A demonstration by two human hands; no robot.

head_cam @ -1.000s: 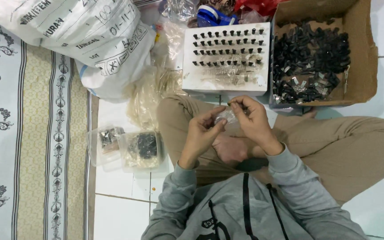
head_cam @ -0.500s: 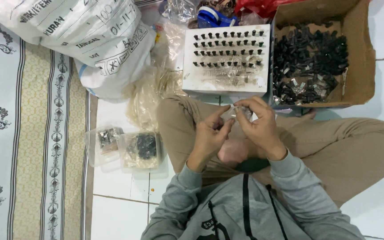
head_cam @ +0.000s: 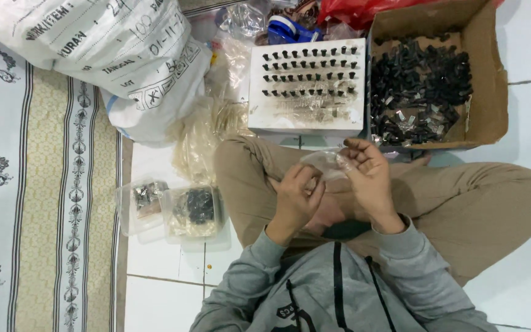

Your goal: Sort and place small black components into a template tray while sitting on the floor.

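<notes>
Fingers: the fingers (head_cam: 353, 152) of the right hand (head_cam: 370, 181) are pinched together on the top edge of a small clear plastic bag (head_cam: 326, 163), with the thumb pressing it from the front.
Left hand: the left hand (head_cam: 296, 200) is curled below the bag, fingertips closed against its lower corner; what it grips besides the bag I cannot tell.
Bag: held up between both hands, above the lap, near the chest, so that it hangs free rather than lying on the floor.
Lap: the person sits cross-legged on the tiled floor (head_cam: 167, 283), knees spread, which keeps everything within arm's reach.
White block: a white foam block (head_cam: 305, 120) lies just beyond the knees, with rows of small black pieces standing upright in it.
Cardboard box: a cardboard box (head_cam: 483, 80), to the right of the block, holds a loose heap of the same black pieces.
Tubs: two clear tubs (head_cam: 173, 212) sit beside the left knee, each with small parts inside.
Sack: a big white sack (head_cam: 106, 55) lies at the far left, partly on a patterned rug (head_cam: 26, 197).
</notes>
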